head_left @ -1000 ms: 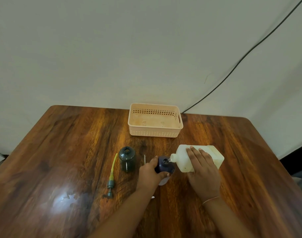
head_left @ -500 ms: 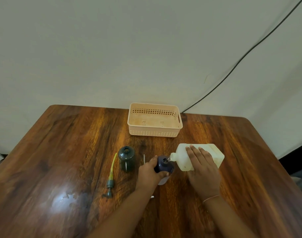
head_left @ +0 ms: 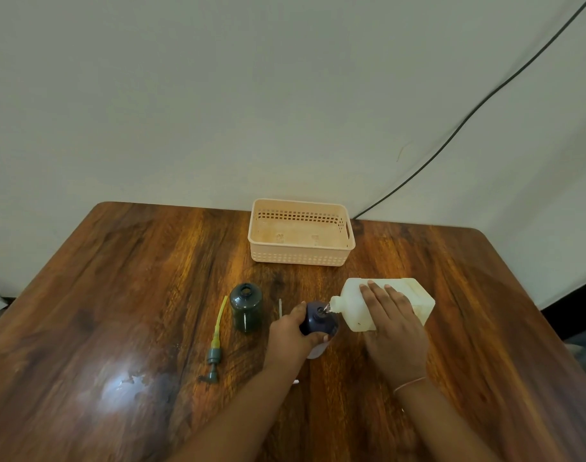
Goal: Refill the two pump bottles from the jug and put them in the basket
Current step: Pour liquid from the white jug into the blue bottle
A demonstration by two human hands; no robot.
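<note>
Left hand [head_left: 293, 328] grips dark bottle [head_left: 319, 320]; right hand [head_left: 393, 323] wraps tilted jug [head_left: 355, 306]. Probably heavy, slippery: hold mid-body.

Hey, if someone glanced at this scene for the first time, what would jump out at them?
Near the table's middle, the right hand tips a white plastic jug into a dark blue bottle gripped by the left hand. Left of them stands an open dark green bottle; behind, an empty peach plastic basket.
</note>
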